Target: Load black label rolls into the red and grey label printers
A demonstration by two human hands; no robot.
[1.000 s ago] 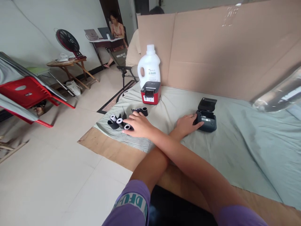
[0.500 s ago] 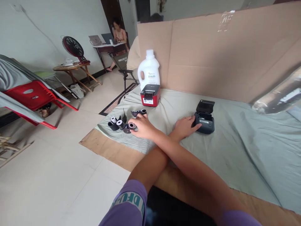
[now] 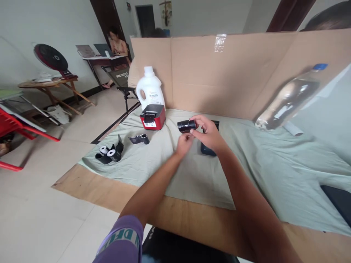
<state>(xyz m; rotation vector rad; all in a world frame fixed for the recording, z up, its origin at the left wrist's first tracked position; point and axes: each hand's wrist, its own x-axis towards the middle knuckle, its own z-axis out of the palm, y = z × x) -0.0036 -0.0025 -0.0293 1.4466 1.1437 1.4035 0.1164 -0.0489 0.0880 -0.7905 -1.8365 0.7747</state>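
Observation:
My right hand [image 3: 210, 132] is closed round a black-wrapped paper roll [image 3: 186, 126] and holds it above the grey-green cloth [image 3: 260, 171]. Just under the roll, my left hand [image 3: 183, 144] has its fingertips pinched at the roll's lower side. A small black printer [image 3: 207, 149] lies on the cloth right behind both hands and is mostly hidden by them. Two more wrapped rolls with white cores [image 3: 108, 154] lie at the cloth's left edge. A loose black wrapper [image 3: 139, 138] lies beside them.
A red label printer [image 3: 152, 117] and a white jug [image 3: 150, 89] stand at the back left, against a cardboard wall [image 3: 233, 73]. A clear water bottle [image 3: 287, 98] leans at the right. A person sits at a desk [image 3: 104, 57] far back, near a fan [image 3: 51, 57].
My arms have uncrossed. The right hand lifted one roll from the pile at the left and carried it right to the black printer. The left hand left the printer and met the roll.

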